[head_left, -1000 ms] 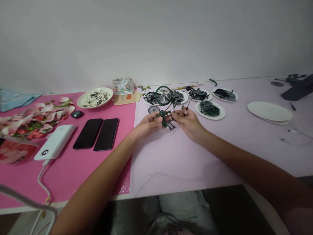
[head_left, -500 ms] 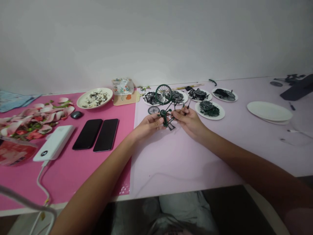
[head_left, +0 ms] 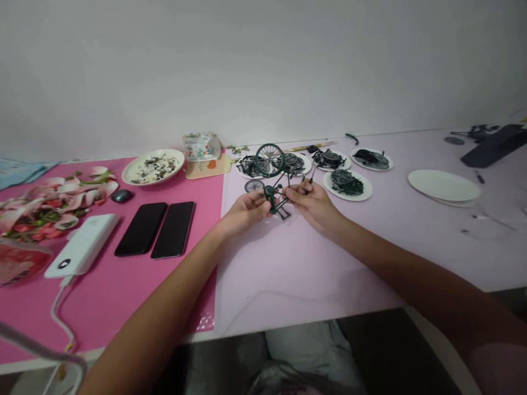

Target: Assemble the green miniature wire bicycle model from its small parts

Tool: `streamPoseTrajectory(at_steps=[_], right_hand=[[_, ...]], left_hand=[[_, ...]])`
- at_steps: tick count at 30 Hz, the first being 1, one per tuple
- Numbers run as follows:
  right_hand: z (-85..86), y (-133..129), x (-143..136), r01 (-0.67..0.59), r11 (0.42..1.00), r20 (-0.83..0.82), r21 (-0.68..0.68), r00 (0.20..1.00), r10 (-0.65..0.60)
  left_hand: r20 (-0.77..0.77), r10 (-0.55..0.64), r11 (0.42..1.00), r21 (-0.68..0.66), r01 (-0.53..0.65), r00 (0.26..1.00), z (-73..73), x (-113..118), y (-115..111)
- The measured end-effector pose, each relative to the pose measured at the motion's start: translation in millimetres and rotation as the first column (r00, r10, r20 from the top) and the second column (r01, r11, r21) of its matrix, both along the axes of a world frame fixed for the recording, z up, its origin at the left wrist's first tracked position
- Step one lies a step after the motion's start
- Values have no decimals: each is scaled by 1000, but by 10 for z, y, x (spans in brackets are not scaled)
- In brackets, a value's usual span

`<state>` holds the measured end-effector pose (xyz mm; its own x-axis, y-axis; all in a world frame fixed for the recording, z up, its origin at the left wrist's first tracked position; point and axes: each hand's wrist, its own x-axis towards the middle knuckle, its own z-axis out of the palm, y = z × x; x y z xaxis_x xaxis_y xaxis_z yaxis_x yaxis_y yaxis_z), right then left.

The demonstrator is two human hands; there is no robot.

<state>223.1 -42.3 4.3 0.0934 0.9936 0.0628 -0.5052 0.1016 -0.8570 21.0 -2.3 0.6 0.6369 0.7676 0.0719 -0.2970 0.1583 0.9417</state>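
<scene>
A dark green model bicycle point(head_left: 270, 193) is held above the light table cover, its spoked wheel pointing up toward the wall. My left hand point(head_left: 248, 213) pinches it by the crank and pedal area. At its other side, my right hand point(head_left: 315, 202) is closed on the thin frame bars. A slim tool point(head_left: 312, 174) with a pale shaft, like a small screwdriver, sticks up from the right fingers; part of it is hidden. Behind the left fingers a loose grey wheel point(head_left: 254, 186) lies on the table. The bicycle's held parts are partly covered by my fingertips.
Beyond my hands, small plates point(head_left: 368, 193) carry black and green bicycle parts. Stacked white plates point(head_left: 444, 185) stand at right, near a dark block point(head_left: 494, 147). On the pink left side lie two phones point(head_left: 173, 230), a power bank point(head_left: 84, 244), a bowl point(head_left: 177, 170) and petals point(head_left: 76, 200).
The whole view has shifted slightly, so the table things appear a little further left. Both hands keep the same hold on the bicycle, with hardly any other movement.
</scene>
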Motion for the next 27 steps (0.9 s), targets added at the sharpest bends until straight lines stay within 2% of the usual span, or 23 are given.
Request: streamPoseTrajectory(at_steps=[13,21,27], right_hand=[[-18,5,-3,8,1000,20,12,1000,-8],[-13,-4,-10,14,1000,62,-1,998,-14],[-31,7,-2,18,999,54,27,998,-19]], left_hand=[[56,-19,998,-62,22,998,-49,-46,55],[15,24,994,-112,-22,1000,-46,-13,56],[37,-21,995,-96,24,999,-48,-32,52]])
